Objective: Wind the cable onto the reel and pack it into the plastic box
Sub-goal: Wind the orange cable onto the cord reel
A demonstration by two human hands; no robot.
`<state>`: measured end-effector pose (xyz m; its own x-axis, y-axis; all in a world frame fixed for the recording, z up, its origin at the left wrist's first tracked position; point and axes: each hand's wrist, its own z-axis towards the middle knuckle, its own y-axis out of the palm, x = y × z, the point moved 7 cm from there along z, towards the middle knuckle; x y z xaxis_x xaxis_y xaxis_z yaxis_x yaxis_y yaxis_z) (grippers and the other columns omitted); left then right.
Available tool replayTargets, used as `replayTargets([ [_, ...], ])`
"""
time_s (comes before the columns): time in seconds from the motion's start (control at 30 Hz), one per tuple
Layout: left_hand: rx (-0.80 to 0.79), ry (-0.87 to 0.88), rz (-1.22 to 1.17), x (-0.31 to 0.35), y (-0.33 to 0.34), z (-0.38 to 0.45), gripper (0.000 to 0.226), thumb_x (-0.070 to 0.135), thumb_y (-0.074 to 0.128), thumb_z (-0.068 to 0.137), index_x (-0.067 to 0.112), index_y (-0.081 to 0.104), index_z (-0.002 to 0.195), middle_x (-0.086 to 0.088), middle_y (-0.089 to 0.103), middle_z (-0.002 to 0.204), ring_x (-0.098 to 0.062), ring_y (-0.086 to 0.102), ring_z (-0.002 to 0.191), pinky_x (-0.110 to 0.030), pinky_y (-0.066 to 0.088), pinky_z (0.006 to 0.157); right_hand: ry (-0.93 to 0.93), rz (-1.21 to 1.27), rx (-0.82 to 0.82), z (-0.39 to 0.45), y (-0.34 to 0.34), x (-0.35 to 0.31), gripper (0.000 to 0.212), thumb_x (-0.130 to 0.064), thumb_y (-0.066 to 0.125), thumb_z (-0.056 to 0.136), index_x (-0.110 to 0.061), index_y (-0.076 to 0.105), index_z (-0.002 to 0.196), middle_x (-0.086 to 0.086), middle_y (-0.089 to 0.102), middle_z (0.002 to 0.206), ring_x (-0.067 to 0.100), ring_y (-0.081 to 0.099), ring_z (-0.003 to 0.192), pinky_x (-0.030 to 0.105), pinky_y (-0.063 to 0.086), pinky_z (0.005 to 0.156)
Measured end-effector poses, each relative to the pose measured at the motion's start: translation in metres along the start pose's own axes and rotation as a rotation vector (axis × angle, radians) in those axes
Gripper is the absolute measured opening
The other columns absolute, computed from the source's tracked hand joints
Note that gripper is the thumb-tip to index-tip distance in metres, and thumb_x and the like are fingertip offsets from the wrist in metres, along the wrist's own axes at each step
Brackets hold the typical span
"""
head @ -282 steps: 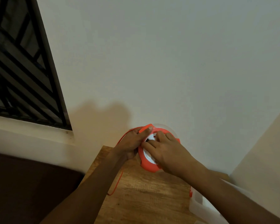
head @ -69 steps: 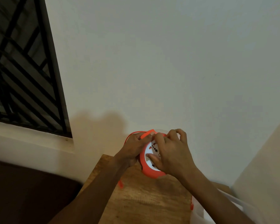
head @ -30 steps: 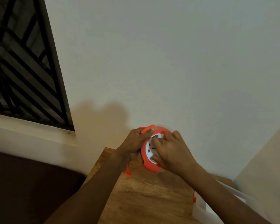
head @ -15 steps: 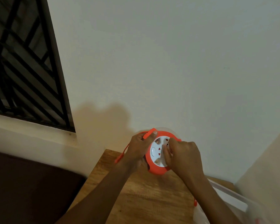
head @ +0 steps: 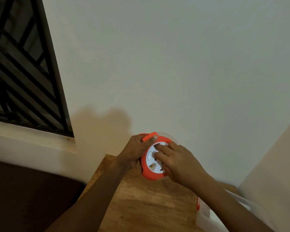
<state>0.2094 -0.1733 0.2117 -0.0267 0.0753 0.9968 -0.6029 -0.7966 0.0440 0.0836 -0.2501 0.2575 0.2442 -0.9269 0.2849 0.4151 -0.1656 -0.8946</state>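
Wooden table [head: 141,206] by wall: reel [head: 151,174] held upright above it, left hand [head: 134,151] gripping its rim, right hand [head: 176,162] now flat on the white face vs fisted 0.5 s ago, dangling cable no longer visible, so winding looks nearly done; box [head: 206,216] waits lower right.

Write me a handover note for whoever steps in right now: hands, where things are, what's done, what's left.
Left hand: gripping the orange reel by its rim, thumb on the orange tab at the top, holding it above the wooden table.
Right hand: fingers pressed on the reel's white socket face, apparently turning it.
Cable: no loose length shows; how much is wound cannot be told.
Plastic box: at the table's right edge, reel not in it.
Left: finish winding, then pack the reel into the box.
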Motion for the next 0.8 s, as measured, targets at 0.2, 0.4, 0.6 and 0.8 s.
replayTargets([
  [0.2, -0.011, -0.015, 0.045, -0.008, 0.004, -0.001, 0.04, 0.056, 0.068, 0.082, 0.024, 0.073, 0.106, -0.005, 0.08, 0.102, -0.028, 0.078, 0.091, -0.041, 0.065, 0.082, 0.035, -0.054, 0.005, 0.003, 0.004, -0.007, 0.063, -0.043, 0.082, 0.062, -0.019, 0.061, 0.117, 0.004, 0.069, 0.113, 0.028, 0.062, 0.098, 0.04, 0.055, 0.079],
  [0.4, 0.032, -0.05, -0.049, -0.009, 0.005, -0.007, 0.021, 0.044, 0.069, 0.091, 0.026, 0.075, 0.101, 0.005, 0.082, 0.092, -0.017, 0.079, 0.082, -0.023, 0.061, 0.065, 0.09, -0.092, 0.082, 0.014, 0.002, -0.013, 0.056, -0.043, 0.083, 0.06, -0.013, 0.066, 0.103, 0.01, 0.073, 0.096, 0.03, 0.064, 0.085, 0.04, 0.055, 0.074],
  [0.6, 0.078, -0.031, -0.154, -0.005, 0.007, -0.012, 0.024, 0.045, 0.072, 0.089, 0.022, 0.079, 0.089, -0.003, 0.082, 0.086, -0.018, 0.079, 0.073, -0.023, 0.06, 0.059, 0.285, -0.083, 0.154, 0.017, -0.004, 0.013, 0.046, -0.057, 0.064, 0.076, -0.012, 0.063, 0.086, 0.006, 0.068, 0.066, 0.027, 0.063, 0.055, 0.036, 0.051, 0.061],
  [0.8, 0.202, -0.063, -0.255, -0.012, 0.012, -0.01, 0.021, 0.04, 0.069, 0.094, 0.021, 0.077, 0.099, -0.004, 0.082, 0.094, -0.027, 0.08, 0.082, -0.031, 0.063, 0.061, 0.773, 0.224, 0.197, 0.005, 0.002, 0.049, 0.053, -0.065, 0.051, 0.084, -0.015, 0.067, 0.092, 0.001, 0.072, 0.076, 0.02, 0.065, 0.062, 0.026, 0.046, 0.059],
])
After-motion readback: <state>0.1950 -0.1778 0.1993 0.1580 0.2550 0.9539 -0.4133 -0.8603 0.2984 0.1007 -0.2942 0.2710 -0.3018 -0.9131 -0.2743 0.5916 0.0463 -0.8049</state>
